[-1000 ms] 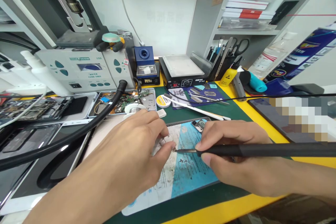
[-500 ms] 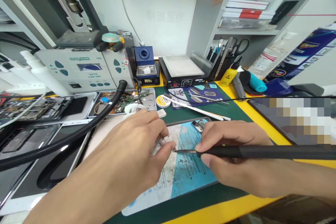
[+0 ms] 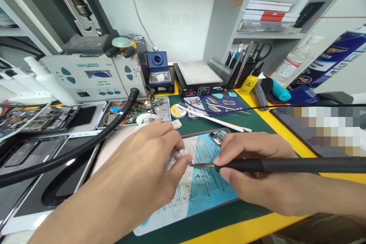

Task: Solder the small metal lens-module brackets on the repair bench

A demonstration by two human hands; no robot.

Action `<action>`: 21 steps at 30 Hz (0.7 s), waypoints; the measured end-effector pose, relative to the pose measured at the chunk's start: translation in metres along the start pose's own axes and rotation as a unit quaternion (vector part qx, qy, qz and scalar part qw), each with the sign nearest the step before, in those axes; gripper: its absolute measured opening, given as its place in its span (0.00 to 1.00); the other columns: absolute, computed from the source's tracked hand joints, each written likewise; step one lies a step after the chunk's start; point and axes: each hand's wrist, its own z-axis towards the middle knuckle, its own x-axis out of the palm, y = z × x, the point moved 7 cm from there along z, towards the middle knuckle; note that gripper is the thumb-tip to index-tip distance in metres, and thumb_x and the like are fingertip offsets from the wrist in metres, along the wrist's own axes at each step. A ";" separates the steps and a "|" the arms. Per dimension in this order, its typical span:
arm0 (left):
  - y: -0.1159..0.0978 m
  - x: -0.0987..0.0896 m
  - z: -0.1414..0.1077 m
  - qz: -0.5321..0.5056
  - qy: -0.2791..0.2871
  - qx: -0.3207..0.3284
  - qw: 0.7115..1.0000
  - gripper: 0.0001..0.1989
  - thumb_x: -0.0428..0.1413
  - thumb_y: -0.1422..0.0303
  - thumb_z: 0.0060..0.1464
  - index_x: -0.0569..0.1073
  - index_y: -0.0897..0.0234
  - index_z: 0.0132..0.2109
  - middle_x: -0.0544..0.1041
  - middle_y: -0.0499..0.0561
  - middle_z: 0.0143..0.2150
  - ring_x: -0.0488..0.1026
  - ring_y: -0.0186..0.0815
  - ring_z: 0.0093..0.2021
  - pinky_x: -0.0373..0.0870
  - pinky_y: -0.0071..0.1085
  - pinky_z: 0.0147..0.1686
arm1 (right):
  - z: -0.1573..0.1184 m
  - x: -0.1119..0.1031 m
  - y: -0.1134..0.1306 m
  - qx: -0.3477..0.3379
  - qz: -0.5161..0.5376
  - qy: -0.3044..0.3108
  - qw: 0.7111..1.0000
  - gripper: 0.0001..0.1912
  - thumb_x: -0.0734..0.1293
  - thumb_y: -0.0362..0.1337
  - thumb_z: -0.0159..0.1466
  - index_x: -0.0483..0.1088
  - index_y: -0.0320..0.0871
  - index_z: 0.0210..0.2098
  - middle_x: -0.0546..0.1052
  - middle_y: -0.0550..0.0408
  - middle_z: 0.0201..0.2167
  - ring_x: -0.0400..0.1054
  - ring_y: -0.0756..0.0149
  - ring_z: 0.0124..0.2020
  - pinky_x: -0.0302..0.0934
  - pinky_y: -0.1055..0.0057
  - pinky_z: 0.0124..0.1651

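Note:
My right hand (image 3: 257, 160) grips a black pen-shaped soldering iron (image 3: 274, 165) near its front end. Its slim metal tip points left and ends beside my left thumb. My left hand (image 3: 151, 160) is curled low over the blue and white work mat (image 3: 211, 187), thumb and forefinger close together. A small piece at those fingertips is too small and too covered to name. Dark marks and specks cover the mat. By my right fingertips, at the mat's back edge, lies a small camera-like module (image 3: 219, 136).
Behind the hands are a solder spool (image 3: 147, 119), a tray of circuit boards (image 3: 164, 110), a round tin (image 3: 177, 111) and a white stick (image 3: 220, 121). A black hose (image 3: 111, 129) crosses the left side. A hot plate (image 3: 200, 72) and a grey rework station (image 3: 97, 76) stand at the back.
Both hands and the soldering iron stay almost in place. The whole view has shifted very slightly.

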 end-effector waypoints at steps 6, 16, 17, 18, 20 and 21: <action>-0.001 0.000 0.000 0.001 0.002 -0.003 1.000 0.06 0.57 0.64 0.63 0.76 0.59 0.38 0.75 0.50 0.35 0.73 0.42 0.36 0.64 0.37 0.32 | -0.002 -0.001 -0.001 0.029 -0.026 -0.039 0.998 0.07 0.71 0.27 0.57 0.79 0.44 0.32 0.71 0.60 0.23 0.56 0.75 0.19 0.50 0.75 0.20; -0.001 0.000 0.001 -0.007 0.004 -0.004 1.000 0.07 0.56 0.65 0.63 0.76 0.59 0.38 0.75 0.50 0.35 0.73 0.43 0.38 0.64 0.38 0.33 | -0.002 0.000 -0.003 0.021 -0.015 -0.021 0.999 0.08 0.72 0.26 0.58 0.79 0.45 0.34 0.72 0.61 0.23 0.58 0.75 0.19 0.51 0.76 0.21; -0.001 0.000 0.001 -0.006 0.004 -0.005 1.000 0.07 0.56 0.65 0.63 0.76 0.59 0.38 0.75 0.50 0.35 0.73 0.43 0.37 0.64 0.38 0.33 | -0.002 0.000 -0.002 0.021 -0.013 -0.020 0.999 0.08 0.72 0.26 0.58 0.79 0.45 0.34 0.72 0.61 0.23 0.58 0.75 0.19 0.51 0.76 0.21; -0.001 0.001 0.001 -0.005 0.003 -0.005 1.000 0.07 0.56 0.64 0.63 0.76 0.59 0.38 0.75 0.50 0.35 0.73 0.43 0.37 0.65 0.38 0.33 | -0.002 0.000 -0.002 0.019 -0.011 -0.020 1.000 0.09 0.72 0.25 0.58 0.79 0.45 0.34 0.72 0.61 0.23 0.58 0.75 0.19 0.52 0.76 0.21; -0.001 0.001 0.002 -0.004 0.005 -0.005 1.000 0.07 0.56 0.64 0.63 0.76 0.59 0.38 0.75 0.50 0.35 0.73 0.42 0.37 0.65 0.38 0.34 | -0.001 0.000 -0.001 0.020 -0.010 -0.016 1.000 0.09 0.72 0.25 0.58 0.80 0.44 0.35 0.73 0.60 0.24 0.58 0.75 0.19 0.52 0.76 0.21; -0.001 0.001 0.002 -0.003 0.005 -0.004 1.000 0.06 0.56 0.64 0.63 0.76 0.59 0.38 0.75 0.50 0.35 0.73 0.42 0.37 0.64 0.38 0.34 | 0.000 -0.001 -0.001 0.022 -0.013 -0.016 1.000 0.09 0.72 0.25 0.58 0.80 0.44 0.35 0.73 0.60 0.24 0.58 0.75 0.19 0.52 0.76 0.21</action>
